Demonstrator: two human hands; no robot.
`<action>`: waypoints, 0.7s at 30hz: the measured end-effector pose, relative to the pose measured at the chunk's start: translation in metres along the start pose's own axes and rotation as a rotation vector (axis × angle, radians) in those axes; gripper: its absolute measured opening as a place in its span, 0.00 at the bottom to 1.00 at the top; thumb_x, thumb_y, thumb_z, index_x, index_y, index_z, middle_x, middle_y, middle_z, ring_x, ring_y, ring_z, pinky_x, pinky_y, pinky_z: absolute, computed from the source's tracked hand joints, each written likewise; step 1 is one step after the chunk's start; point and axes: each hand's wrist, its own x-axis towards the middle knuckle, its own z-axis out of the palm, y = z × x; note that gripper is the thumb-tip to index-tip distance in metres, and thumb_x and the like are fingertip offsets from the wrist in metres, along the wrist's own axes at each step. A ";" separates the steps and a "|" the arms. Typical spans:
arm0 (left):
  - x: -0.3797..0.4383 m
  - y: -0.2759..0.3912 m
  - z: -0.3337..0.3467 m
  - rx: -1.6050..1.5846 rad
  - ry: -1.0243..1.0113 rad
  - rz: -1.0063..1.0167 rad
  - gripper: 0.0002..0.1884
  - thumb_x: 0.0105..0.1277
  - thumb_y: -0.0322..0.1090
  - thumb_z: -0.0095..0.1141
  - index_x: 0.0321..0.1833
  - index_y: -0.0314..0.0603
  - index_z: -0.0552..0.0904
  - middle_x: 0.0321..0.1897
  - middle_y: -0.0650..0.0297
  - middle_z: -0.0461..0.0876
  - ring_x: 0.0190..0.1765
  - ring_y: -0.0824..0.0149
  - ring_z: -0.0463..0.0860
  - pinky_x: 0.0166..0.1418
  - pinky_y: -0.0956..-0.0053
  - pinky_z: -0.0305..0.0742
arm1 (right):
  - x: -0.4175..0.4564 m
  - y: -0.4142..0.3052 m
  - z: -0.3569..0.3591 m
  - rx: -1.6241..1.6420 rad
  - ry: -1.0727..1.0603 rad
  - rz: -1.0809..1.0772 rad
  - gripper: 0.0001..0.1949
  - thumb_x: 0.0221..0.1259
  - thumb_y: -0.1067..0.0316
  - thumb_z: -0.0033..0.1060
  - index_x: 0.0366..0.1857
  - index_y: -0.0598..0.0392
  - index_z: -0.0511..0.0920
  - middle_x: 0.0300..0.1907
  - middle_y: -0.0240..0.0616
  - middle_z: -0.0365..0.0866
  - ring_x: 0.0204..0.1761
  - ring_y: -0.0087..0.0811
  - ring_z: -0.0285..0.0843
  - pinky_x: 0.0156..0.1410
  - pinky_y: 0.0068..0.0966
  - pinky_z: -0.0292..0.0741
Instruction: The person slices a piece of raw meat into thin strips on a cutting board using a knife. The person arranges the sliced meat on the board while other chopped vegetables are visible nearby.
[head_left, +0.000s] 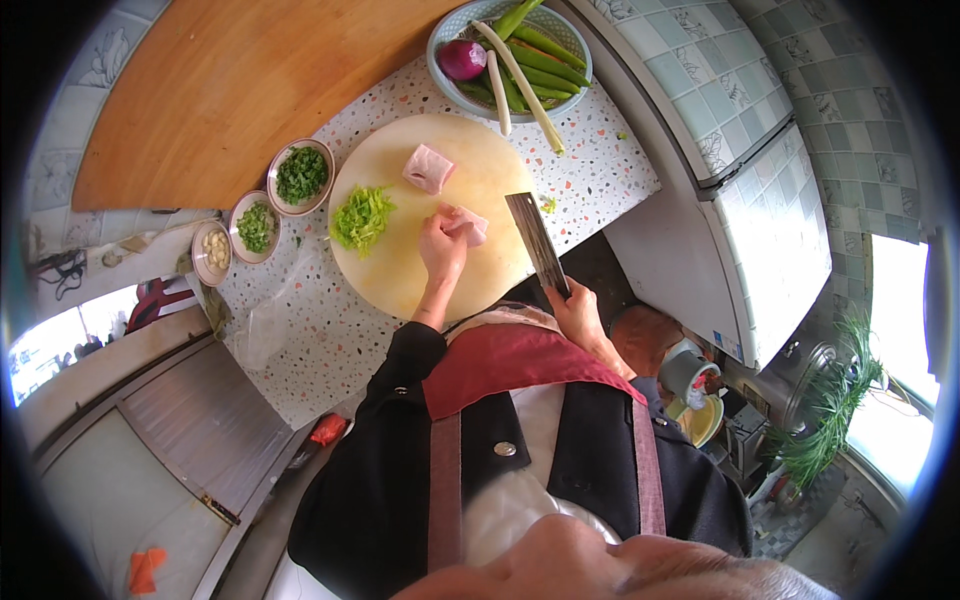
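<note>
My left hand (442, 241) grips a small piece of raw meat (471, 225), pale pink, low on the round cutting board (390, 289). Its fingertips are curled against the meat. In my right hand (576, 306) is a cleaver (537, 236), its blade pointing away from me over the board's right edge, apart from the meat. A second block of raw meat (429, 169) lies on the board just beyond my left hand. To the left, a heap of chopped light-green leaves (361, 219) rests on the same board.
Left of the board stand bowls of chopped dark herbs (301, 175), chopped green onion (256, 227) and garlic cloves (216, 249). A blue basket (442, 86) beyond it holds green peppers, a red onion (461, 60) and white stalks. A clear plastic bag (262, 330) lies on the speckled countertop (341, 360); a refrigerator (697, 247) stands right.
</note>
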 end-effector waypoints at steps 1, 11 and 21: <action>0.001 -0.003 -0.001 -0.021 -0.030 -0.024 0.15 0.53 0.33 0.75 0.36 0.35 0.80 0.31 0.53 0.85 0.37 0.49 0.86 0.44 0.59 0.80 | 0.000 -0.002 0.000 0.002 -0.003 0.003 0.12 0.70 0.62 0.62 0.39 0.63 0.82 0.26 0.58 0.83 0.32 0.56 0.87 0.36 0.43 0.78; 0.007 -0.030 0.009 -0.327 -0.186 -0.249 0.09 0.59 0.29 0.71 0.36 0.36 0.81 0.30 0.54 0.84 0.35 0.57 0.86 0.39 0.65 0.80 | 0.003 0.000 0.003 0.007 -0.042 -0.037 0.11 0.69 0.63 0.63 0.38 0.64 0.81 0.26 0.58 0.83 0.32 0.57 0.86 0.35 0.43 0.77; 0.015 0.015 -0.017 0.067 -0.201 0.085 0.11 0.53 0.28 0.72 0.34 0.41 0.80 0.39 0.57 0.78 0.45 0.48 0.82 0.46 0.54 0.78 | 0.005 -0.003 -0.002 -0.026 -0.064 -0.040 0.12 0.69 0.63 0.62 0.36 0.64 0.81 0.27 0.59 0.83 0.34 0.59 0.86 0.36 0.44 0.78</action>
